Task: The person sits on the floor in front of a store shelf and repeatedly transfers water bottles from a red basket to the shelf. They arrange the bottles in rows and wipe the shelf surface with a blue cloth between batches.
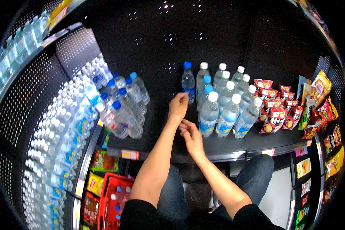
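My left hand [178, 107] reaches over the black shelf to a clear plastic bottle [187, 79] with a dark blue cap and blue label. Its fingers overlap the lower part of that upright bottle; whether they grip it is hidden. Just below, my right hand [193, 138] hovers over the shelf with bent fingers apart and nothing in them. Close on its right stand rows of clear bottles [225, 122] with mostly white caps and blue-and-white labels. Two light-blue-capped bottles [206, 93] are among them at the left side.
Left of my hands is a cluster of clear bottles [126, 115], mostly blue-capped. Dense bottle rows [54, 146] fill the left shelf. Red snack bags [276, 118] stand at the right. Below the shelf's front edge [161, 156], a red basket [103, 198] holds capped bottles.
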The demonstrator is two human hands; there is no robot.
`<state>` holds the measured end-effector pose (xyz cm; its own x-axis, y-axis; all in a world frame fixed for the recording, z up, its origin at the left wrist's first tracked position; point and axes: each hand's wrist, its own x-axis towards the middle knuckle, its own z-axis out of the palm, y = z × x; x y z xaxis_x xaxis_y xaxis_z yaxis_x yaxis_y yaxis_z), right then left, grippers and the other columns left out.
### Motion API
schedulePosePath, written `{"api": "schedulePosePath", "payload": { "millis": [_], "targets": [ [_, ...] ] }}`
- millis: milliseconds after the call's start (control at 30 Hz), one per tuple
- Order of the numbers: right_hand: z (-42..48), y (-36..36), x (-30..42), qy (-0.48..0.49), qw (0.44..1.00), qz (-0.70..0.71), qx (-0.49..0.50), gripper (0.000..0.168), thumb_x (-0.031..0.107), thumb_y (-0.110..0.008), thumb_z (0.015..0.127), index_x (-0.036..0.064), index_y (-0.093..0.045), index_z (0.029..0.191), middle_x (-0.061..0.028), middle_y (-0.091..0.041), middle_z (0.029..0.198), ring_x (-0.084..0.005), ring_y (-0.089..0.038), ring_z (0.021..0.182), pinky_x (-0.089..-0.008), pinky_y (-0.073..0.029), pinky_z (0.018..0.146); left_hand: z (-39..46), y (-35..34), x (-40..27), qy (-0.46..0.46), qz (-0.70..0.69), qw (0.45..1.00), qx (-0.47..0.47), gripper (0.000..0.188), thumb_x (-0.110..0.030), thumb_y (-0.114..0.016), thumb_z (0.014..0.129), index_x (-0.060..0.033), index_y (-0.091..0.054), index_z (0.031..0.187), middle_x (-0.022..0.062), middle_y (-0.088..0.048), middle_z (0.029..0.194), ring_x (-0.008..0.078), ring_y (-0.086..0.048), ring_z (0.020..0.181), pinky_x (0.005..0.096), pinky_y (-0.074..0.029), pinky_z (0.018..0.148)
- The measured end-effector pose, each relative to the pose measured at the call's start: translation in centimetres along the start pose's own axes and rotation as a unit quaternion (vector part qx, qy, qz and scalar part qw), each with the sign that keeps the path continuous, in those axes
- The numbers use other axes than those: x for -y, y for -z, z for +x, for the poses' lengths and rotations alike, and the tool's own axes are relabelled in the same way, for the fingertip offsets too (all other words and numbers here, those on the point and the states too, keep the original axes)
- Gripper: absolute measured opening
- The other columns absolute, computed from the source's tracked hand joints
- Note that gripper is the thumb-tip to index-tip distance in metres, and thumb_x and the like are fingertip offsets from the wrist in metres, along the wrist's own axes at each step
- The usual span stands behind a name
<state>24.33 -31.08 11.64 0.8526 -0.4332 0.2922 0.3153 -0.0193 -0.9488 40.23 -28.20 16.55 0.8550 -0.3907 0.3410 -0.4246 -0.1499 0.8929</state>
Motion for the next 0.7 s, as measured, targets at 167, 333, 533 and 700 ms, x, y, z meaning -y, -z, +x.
{"api": "schedulePosePath", "payload": {
  "millis": [167,333,533,700],
  "targets": [
    [-6.6,3.5,2.8,-0.039,0.998,-0.021,0.046,0.029,0.008,-0.056,0.106,0.001,-0.061,0.133,-0.0106,-0.071,0.114,-0.015,-0.066,0.103,-0.0291,-0.054,0.089,-11.0,3.0,-10.9,-0.095,-0.087,0.991,-0.024,0.023,-0.016,-0.061,0.104,-0.0009,-0.071,0.119,0.0103,-0.076,0.108,0.0142,-0.071,0.099,0.0294,-0.054,0.086],
    [-10.3,5.9,5.5,-0.052,0.996,-0.048,0.052,0.027,0.018,-0.057,0.108,0.003,-0.065,0.128,-0.009,-0.071,0.111,-0.0148,-0.067,0.099,-0.0295,-0.058,0.08,-26.1,9.7,-10.4,-0.08,0.038,0.985,-0.149,0.017,-0.005,-0.061,0.101,-0.0001,-0.071,0.114,0.0099,-0.075,0.102,0.0168,-0.073,0.095,0.0284,-0.055,0.082],
    [-12.0,7.4,4.2,-0.087,0.993,-0.027,0.069,0.03,0.02,-0.057,0.108,0.001,-0.065,0.13,-0.0077,-0.071,0.108,-0.0135,-0.067,0.094,-0.0278,-0.058,0.077,-44.3,20.5,-1.3,0.177,0.173,0.922,-0.299,0.019,-0.007,-0.063,0.1,-0.0003,-0.07,0.117,0.0076,-0.073,0.108,0.0129,-0.069,0.094,0.0281,-0.054,0.082],
    [-12.4,7.2,4.2,-0.093,0.991,-0.02,0.09,0.029,0.021,-0.057,0.108,0.002,-0.066,0.127,-0.0068,-0.071,0.105,-0.0121,-0.066,0.091,-0.0274,-0.058,0.074,-55.9,28.1,4.8,0.269,0.337,0.839,-0.331,0.025,-0.012,-0.067,0.096,-0.0011,-0.067,0.119,0.0161,-0.074,0.102,0.0259,-0.073,0.091,0.0382,-0.056,0.078]
  ]
}}
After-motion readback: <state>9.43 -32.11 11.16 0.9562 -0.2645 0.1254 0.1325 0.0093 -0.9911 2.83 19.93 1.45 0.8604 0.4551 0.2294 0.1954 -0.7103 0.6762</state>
